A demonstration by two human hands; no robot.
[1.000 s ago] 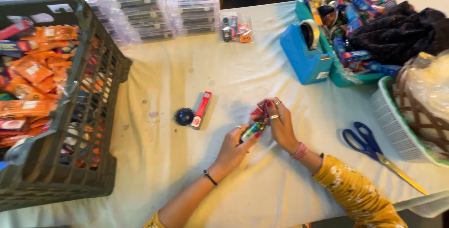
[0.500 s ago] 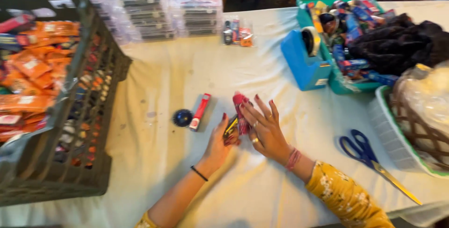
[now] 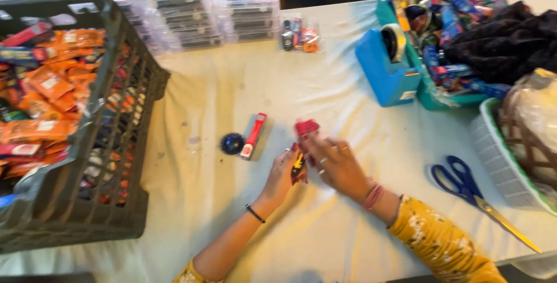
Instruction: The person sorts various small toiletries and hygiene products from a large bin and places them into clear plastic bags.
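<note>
- We see the left hand (image 3: 282, 174) and right hand (image 3: 335, 164) meeting on the white cloth-covered table (image 3: 243, 85), both closed around a small red packet (image 3: 303, 143) that stands between them.
- Left hand's fingers pinch the packet's lower part, where a yellow and dark bit shows; right hand's fingers lie against its right side. Motion blur, so exact finger placement we cannot tell.
- Landmark: the red packet. Just left of it lies a red flat stick-shaped pack (image 3: 253, 136), and touching that, further left, a dark round disc (image 3: 232, 143).
- Well left of the packet, a dark grey plastic crate (image 3: 125, 120) full of orange sachets (image 3: 49, 83).
- Beyond the packet, stacked clear lidded boxes (image 3: 246, 10) and a small clear bag of items (image 3: 299, 34).
- Up and right of it, a blue tape dispenser (image 3: 390, 65) against a teal tray (image 3: 426, 94) with a dark cloth (image 3: 505, 42).
- Right of the packet, blue-handled scissors (image 3: 464, 185) beside a white basket (image 3: 499, 161).
</note>
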